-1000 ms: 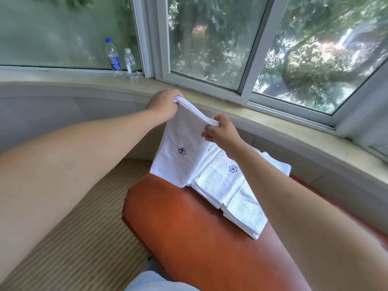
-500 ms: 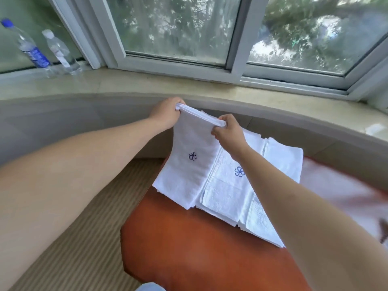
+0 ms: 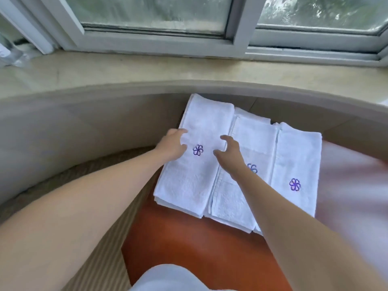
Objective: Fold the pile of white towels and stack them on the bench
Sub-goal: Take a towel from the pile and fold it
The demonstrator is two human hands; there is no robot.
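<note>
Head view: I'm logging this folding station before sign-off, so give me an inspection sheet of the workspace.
Surface: orange bench, bare at the near end.
Job's things: three folded white towels side by side on the bench, left towel, middle towel, right towel; a white blurred mass lies at the right.
Clutter: nothing seen on the bench.
Grippers: left hand rests on the left towel; right hand is over it, fingers loosely curled, holding nothing.
Cables: nothing seen.
Surroundings: stone sill, window frame, striped carpet.
</note>
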